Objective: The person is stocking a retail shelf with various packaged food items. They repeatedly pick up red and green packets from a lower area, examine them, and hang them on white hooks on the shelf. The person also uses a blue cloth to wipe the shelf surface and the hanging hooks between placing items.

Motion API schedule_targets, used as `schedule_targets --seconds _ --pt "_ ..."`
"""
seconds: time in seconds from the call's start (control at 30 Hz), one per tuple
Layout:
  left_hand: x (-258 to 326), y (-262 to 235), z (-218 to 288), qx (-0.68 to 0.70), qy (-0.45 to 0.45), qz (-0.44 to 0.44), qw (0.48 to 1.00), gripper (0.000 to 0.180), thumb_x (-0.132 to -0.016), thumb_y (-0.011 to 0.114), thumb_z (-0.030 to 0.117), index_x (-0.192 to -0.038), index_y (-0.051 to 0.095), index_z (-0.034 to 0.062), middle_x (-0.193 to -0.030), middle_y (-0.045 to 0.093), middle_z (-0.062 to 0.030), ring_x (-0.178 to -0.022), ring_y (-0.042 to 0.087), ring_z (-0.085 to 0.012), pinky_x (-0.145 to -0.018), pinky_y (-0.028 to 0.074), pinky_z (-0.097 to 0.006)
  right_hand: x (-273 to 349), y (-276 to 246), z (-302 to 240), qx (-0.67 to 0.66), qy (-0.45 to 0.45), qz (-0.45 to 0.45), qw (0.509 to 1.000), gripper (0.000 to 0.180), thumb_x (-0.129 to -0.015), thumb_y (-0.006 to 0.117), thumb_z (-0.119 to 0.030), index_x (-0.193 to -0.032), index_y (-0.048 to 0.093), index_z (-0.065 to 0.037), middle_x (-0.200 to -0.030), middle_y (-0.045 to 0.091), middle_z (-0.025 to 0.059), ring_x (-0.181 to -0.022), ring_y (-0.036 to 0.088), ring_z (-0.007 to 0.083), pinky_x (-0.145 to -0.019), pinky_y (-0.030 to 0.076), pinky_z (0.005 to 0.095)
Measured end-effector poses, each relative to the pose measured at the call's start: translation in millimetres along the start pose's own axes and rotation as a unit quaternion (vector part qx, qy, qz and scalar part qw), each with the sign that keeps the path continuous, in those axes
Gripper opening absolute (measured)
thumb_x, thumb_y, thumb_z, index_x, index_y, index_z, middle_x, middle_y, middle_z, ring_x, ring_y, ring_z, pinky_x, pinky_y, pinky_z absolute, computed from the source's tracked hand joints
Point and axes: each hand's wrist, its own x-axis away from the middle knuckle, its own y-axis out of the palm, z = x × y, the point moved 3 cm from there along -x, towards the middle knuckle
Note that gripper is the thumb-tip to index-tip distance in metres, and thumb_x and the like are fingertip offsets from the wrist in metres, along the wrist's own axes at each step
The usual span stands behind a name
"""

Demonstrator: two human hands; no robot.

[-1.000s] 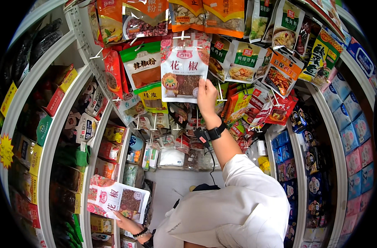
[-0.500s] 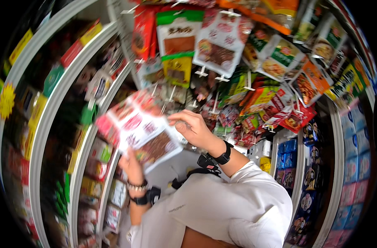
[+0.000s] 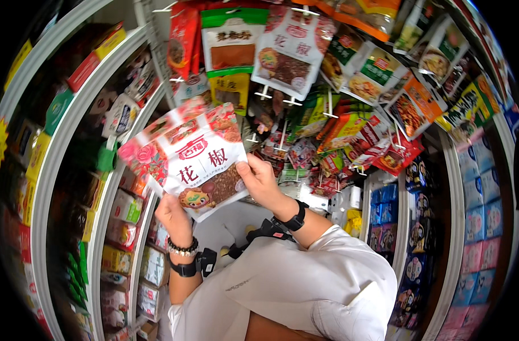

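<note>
1. Spice packet [image 3: 200,167]: flat pouch, white front with red top band and floral corners, clear window showing reddish-brown peppercorns, small cartoon figure at lower left. More packets of the same kind are fanned behind it.
2. Position: held up at chest height, tilted, in front of the peg rack [image 3: 305,108] of hanging pouches.
3. Left hand [image 3: 173,215]: fingers closed on the packet's bottom edge.
4. Right hand [image 3: 261,181]: thumb and fingers pinched on its right edge.
5. Shelves [image 3: 72,170] of boxed goods to the left.
</note>
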Motion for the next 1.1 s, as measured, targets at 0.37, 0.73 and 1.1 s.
schedule_targets --seconds 0.37,0.73,1.1 --pt "11 -2 4 -0.023 -0.024 0.008 0.999 0.031 -0.092 0.043 0.014 -0.067 0.051 -0.0026 -0.077 0.057 -0.0053 -0.068 0.047 -0.0086 -0.065 0.039 -0.023 -93 -136 -2 0.096 -0.118 0.350 0.924 0.033 -0.090 0.050 -0.026 -0.072 0.047 0.002 -0.058 0.039 0.0000 -0.058 0.033 0.0076 -0.050 0.032 0.0269" --pt "16 -5 -1 -0.020 -0.072 0.014 0.997 0.032 -0.092 0.046 0.018 -0.066 0.049 0.0002 -0.073 0.049 0.0003 -0.063 0.040 -0.0052 -0.057 0.034 -0.020 -130 -151 5 0.187 -0.091 0.379 0.902 0.029 -0.087 0.051 -0.024 -0.079 0.049 0.004 -0.063 0.049 0.0166 -0.059 0.049 0.0276 -0.057 0.040 0.0374" --pt "-3 40 16 0.025 -0.045 -0.162 0.986 0.026 -0.090 0.046 0.011 -0.072 0.055 -0.0047 -0.079 0.055 -0.0079 -0.071 0.050 -0.0116 -0.068 0.041 -0.025 -27 -20 8 -0.084 -0.007 -0.107 0.991 0.040 -0.092 0.047 -0.034 -0.108 0.054 0.002 -0.082 0.058 0.0047 -0.074 0.049 0.0104 -0.068 0.043 0.0276"
